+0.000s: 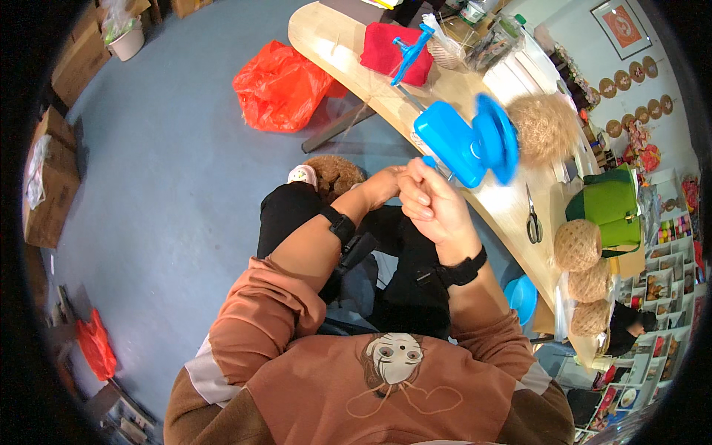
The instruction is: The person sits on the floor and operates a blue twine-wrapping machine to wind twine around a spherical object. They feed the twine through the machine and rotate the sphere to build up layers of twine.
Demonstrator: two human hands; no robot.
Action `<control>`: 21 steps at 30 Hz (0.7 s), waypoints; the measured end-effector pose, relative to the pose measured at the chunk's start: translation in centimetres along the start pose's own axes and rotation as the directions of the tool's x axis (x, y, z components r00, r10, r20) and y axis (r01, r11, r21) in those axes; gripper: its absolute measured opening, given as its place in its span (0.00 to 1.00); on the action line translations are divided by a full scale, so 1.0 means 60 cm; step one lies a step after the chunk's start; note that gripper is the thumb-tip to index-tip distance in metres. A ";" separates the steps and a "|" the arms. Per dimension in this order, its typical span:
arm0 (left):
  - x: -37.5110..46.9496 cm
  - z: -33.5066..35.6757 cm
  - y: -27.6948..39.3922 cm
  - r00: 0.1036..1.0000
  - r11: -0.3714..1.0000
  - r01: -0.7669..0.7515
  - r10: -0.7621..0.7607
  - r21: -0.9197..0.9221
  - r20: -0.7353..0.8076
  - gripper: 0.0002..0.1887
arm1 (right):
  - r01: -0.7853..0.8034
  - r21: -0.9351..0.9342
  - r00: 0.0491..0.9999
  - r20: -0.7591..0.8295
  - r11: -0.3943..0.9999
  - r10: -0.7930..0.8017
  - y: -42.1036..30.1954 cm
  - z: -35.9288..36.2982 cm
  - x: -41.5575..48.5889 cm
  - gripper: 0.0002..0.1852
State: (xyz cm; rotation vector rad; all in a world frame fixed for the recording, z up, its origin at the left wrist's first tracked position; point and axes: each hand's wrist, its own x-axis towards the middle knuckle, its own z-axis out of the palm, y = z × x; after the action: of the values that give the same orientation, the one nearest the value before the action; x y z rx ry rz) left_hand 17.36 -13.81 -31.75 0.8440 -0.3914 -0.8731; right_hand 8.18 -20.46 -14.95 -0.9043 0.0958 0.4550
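A blue plastic yarn winder (448, 142) stands at the near edge of a light wooden table (500, 214). Its round spool (495, 139) is blurred. A blue guide arm (411, 53) sticks out on a metal rod towards the table's far end. My right hand (436, 206) has its fingers curled at the small blue knob of the crank handle (428, 161), just below the winder body. Close beside it is my left hand (385, 184), its fingertips hidden behind the right hand, so what it holds cannot be seen.
Scissors (534, 222) lie on the table near several balls of tan yarn (578, 245) and a green bag (606, 211). Fluffy tan fibre (542, 130) sits behind the winder. A red plastic bag (281, 86) is by the table leg (339, 128). A brown furry thing (334, 175) is near my foot.
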 end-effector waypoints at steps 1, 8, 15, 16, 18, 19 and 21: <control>0.005 0.016 0.005 0.996 1.000 -0.003 0.005 0.022 -0.091 0.19 | 0.018 0.032 0.999 0.027 0.999 -0.019 -0.007 0.002 -0.013 0.17; -0.011 0.032 0.028 0.997 0.990 0.078 -0.074 0.119 -0.035 0.27 | 0.107 0.173 0.994 -0.005 0.979 -0.108 -0.022 -0.036 -0.124 0.18; -0.021 0.054 0.038 0.983 0.975 0.129 -0.103 0.180 -0.150 0.27 | 0.059 -0.020 0.969 -0.241 0.998 -0.062 0.036 -0.103 -0.146 0.19; -0.026 0.060 0.037 0.985 0.977 0.093 -0.062 0.191 -0.161 0.27 | 0.064 -0.054 0.965 -0.250 0.997 -0.075 0.046 -0.110 -0.143 0.19; -0.032 0.068 0.034 0.980 0.973 0.096 -0.055 0.212 -0.189 0.27 | 0.042 -0.036 0.966 -0.254 0.998 -0.050 0.055 -0.120 -0.137 0.19; -0.031 0.069 0.033 0.980 0.972 0.074 -0.030 0.224 -0.195 0.27 | 0.051 -0.031 0.971 -0.233 0.998 -0.056 0.056 -0.122 -0.131 0.19; -0.029 0.069 0.029 0.974 0.976 0.065 -0.017 0.209 -0.227 0.26 | 0.027 0.031 0.975 -0.222 0.999 -0.020 0.060 -0.119 -0.122 0.19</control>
State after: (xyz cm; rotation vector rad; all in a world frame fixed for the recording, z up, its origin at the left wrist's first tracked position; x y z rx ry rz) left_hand 14.65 -13.79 -27.76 1.1433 -0.2737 -0.7721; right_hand 0.87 -26.60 -20.08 -0.9199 0.2954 0.3285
